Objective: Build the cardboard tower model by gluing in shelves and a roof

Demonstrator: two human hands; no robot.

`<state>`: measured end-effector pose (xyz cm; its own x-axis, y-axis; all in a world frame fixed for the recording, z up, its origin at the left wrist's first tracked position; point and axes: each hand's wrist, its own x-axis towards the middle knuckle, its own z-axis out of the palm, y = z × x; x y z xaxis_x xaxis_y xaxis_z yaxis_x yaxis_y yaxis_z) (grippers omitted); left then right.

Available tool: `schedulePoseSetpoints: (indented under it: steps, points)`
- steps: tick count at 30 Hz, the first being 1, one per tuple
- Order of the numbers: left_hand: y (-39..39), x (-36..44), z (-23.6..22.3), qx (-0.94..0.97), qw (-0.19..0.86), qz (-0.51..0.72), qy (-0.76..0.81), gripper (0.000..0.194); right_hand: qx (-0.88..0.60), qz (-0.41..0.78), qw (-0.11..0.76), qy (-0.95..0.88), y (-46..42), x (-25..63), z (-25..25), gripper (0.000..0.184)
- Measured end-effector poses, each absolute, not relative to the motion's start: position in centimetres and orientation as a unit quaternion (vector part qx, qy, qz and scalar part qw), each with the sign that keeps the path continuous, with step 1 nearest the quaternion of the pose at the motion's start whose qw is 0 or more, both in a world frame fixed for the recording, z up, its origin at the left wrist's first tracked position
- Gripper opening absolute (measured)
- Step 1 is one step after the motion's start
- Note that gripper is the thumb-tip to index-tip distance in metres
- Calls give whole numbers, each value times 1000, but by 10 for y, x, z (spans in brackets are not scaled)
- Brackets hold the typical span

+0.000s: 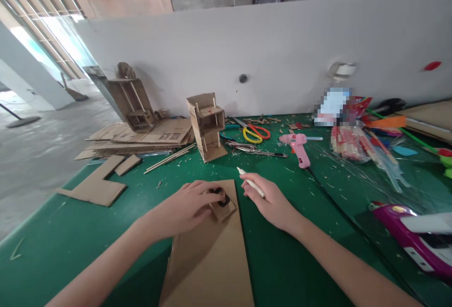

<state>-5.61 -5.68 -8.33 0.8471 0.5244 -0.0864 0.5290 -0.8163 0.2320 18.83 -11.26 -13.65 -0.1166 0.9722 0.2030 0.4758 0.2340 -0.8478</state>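
A long brown cardboard sheet (222,260) lies flat on the green table in front of me. Over its far end, my left hand (192,203) has its fingers on a small cardboard piece (225,211) that carries a dark, ring-like shape. The fingers hide part of this piece, and its edges are blurred. Just right of the sheet, my right hand (270,198) grips a white pen (254,187), its tip pointing away and to the left.
Beyond the sheet stands a small cardboard shelf (208,128), with scissors (252,133) beside it. A pink glue gun (298,147) lies to the right, its cord trailing forward. Cardboard offcuts (102,184) are at left. A purple-and-white device (416,236) sits at the right edge.
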Motion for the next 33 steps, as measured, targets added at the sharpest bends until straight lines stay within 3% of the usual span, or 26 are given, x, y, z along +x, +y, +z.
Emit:
schedulePoseSetpoints:
  steps: [3, 6, 9, 11, 14, 19, 23, 27, 33]
  points:
    - [-47, -61, -84, 946, 111, -15, 303, 54, -527, 318, 392, -684, -113, 188, -136, 34]
    - [-52, -59, -95, 924, 95, 20, 369, 36, -519, 315, 390, -693, -113, 188, -136, 32]
    - [-60, -55, -110, 907, 75, 55, 410, 65, -516, 309, 389, -698, -113, 188, -136, 31]
    - [-61, -53, -116, 908, 70, 62, 409, 70, -518, 308, 386, -699, -113, 188, -136, 31]
    - [-62, -50, -118, 910, 51, 72, 405, 62, -519, 307, 384, -699, -113, 188, -136, 32]
    - [-80, -39, -109, 909, 1, 69, 410, 67, -506, 288, 385, -716, -112, 185, -134, 28]
    - [-86, -31, -106, 906, -19, 48, 420, 50, -516, 262, 358, -733, -111, 182, -133, 24]
    - [-71, -37, -112, 909, 13, 73, 410, 31, -543, 250, 331, -730, -108, 179, -136, 35]
    - [-54, -50, -123, 913, 76, 91, 389, 35, -565, 233, 303, -732, -104, 174, -138, 43]
